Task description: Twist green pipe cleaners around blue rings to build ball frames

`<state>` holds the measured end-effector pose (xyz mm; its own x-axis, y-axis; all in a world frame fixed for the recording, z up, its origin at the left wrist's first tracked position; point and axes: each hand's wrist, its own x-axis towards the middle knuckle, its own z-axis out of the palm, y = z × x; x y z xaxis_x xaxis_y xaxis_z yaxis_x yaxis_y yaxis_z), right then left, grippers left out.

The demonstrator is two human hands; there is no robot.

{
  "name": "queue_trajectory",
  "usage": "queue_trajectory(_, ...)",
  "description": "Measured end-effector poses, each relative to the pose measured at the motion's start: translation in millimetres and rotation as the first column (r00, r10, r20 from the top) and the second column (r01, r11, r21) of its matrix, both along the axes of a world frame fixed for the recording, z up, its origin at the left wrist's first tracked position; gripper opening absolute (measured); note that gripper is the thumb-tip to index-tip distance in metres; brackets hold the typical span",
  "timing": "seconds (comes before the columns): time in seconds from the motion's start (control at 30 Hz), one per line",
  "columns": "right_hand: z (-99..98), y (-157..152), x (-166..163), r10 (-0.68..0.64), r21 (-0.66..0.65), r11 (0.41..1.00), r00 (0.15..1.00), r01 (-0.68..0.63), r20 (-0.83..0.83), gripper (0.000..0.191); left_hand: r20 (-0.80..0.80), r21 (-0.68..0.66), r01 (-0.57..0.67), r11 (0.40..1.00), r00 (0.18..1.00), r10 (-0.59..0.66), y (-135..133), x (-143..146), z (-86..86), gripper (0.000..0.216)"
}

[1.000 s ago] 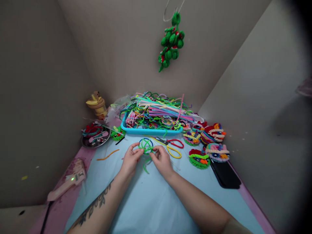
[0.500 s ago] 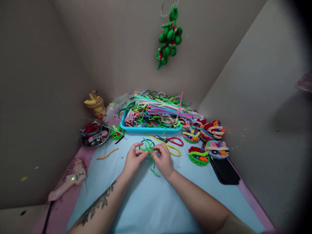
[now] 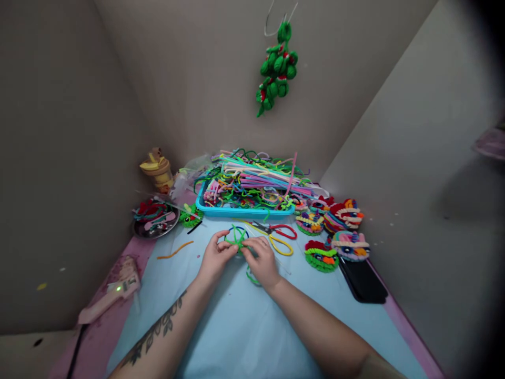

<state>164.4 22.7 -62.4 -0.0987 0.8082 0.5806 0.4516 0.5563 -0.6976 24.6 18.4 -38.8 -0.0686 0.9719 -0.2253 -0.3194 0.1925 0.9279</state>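
Note:
Both my hands meet over the middle of the blue-covered table. My left hand (image 3: pixel 216 255) pinches the left side of a bright green pipe cleaner (image 3: pixel 238 235) bent into a star-like shape with spokes. My right hand (image 3: pixel 262 260) grips the same piece from the right, thumb and fingers together at its lower edge. A dark blue ring shows behind the green spokes. One green tail (image 3: pixel 252 277) hangs down below my right hand. Just beyond my fingers lie scissors (image 3: pixel 281 236) with one red and one yellow handle.
A blue tray (image 3: pixel 244 212) heaped with colourful pipe cleaners stands at the back. Several finished fuzzy bird faces (image 3: pixel 321 256) and a black phone (image 3: pixel 363 281) lie right. A pink glue gun (image 3: pixel 112 296), metal bowl (image 3: pixel 158 229) and orange strip (image 3: pixel 175 250) are left.
My right hand has shifted slightly left, its fingers closer to the left hand's. The green tail below has curled nearer to the right hand. The view has tilted slightly.

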Motion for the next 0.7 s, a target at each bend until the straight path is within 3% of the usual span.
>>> queue_trajectory(0.33, -0.7, 1.3, 2.9, -0.044, -0.035, 0.998, 0.999, 0.044, -0.007, 0.007, -0.065, -0.026, 0.034, 0.999, 0.997, -0.036, 1.2, 3.1, -4.1, 0.065)
queue_trajectory(0.53, -0.2, -0.7, 6.2, 0.001, -0.063, 0.998, 1.000, -0.001, 0.003, 0.009, -0.062, -0.037, 0.019, 0.999, 0.998, -0.022, -0.2, 4.9, -8.8, 0.058)
queue_trajectory(0.7, -4.5, -7.7, 11.4, 0.009, -0.127, 0.992, 1.000, -0.010, -0.009, 0.011, -0.113, -0.050, 0.081, 0.995, 0.990, -0.086, -3.7, 6.5, -13.5, 0.051)
